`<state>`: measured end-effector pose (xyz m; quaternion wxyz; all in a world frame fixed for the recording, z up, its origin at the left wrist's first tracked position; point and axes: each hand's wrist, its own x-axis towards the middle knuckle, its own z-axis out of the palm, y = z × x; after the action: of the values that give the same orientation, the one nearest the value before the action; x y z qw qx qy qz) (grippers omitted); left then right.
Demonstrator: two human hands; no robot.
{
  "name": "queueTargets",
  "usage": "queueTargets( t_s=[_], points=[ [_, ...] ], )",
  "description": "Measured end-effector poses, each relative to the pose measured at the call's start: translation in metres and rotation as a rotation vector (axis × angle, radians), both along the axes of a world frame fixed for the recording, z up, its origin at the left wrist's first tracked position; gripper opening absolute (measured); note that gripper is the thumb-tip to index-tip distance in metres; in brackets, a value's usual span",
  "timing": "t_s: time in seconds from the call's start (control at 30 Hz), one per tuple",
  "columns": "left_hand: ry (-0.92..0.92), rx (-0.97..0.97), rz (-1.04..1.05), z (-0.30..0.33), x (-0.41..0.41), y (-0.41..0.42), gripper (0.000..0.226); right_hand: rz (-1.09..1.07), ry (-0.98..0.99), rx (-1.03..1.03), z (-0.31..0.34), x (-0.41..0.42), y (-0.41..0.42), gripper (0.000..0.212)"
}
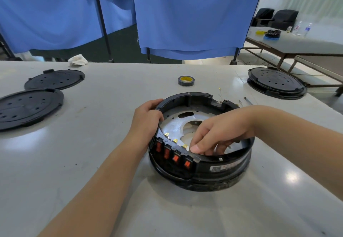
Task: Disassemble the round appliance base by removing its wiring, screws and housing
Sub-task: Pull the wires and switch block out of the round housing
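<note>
The round appliance base [201, 140] sits near the middle of the pale tabletop [92, 162], open side up, its black housing ring [185, 96] circling a bare metal plate [174, 123] with a large hole at its centre. Along the near-left wall runs a row of four red rocker switches [172, 155], with brass terminal tabs [175, 140] standing up just behind them. The left hand [148, 115] grips the ring's left rim, fingers curled over the edge. The right hand [217, 134] reaches down inside the base, its fingers curled in a pinching grip close to the rightmost terminal (what it pinches is too small to tell). Beyond the base lie a roll of dark tape [186, 80] and, to the right, a thin screwdriver [248, 100]. Two flat black perforated covers [53, 79] rest at the far left, and another black base [276, 82] stands at the far right.
</note>
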<state>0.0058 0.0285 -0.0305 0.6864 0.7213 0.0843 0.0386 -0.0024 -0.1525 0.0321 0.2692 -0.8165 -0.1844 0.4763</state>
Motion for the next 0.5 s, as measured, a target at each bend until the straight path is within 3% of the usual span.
queueTargets(
  t_s=[0.1, 0.3, 0.4, 0.5],
  points=[
    [-0.002, 0.001, 0.006, 0.0000, 0.0000, -0.0004, 0.056, -0.016, 0.046, 0.012, -0.0010, 0.0020, 0.0015, 0.016],
    [-0.001, -0.003, 0.011, -0.0008, 0.0009, -0.0006, 0.056, -0.022, 0.092, 0.013, -0.0002, 0.0054, 0.0048, 0.013],
    [-0.005, -0.007, 0.012, -0.0005, 0.0007, -0.0006, 0.056, -0.012, 0.134, -0.004, 0.0028, 0.0053, 0.0072, 0.017],
    [-0.005, 0.001, 0.014, -0.0004, 0.0011, -0.0007, 0.056, -0.005, 0.191, -0.021, 0.0059, 0.0029, 0.0097, 0.035]
  ],
)
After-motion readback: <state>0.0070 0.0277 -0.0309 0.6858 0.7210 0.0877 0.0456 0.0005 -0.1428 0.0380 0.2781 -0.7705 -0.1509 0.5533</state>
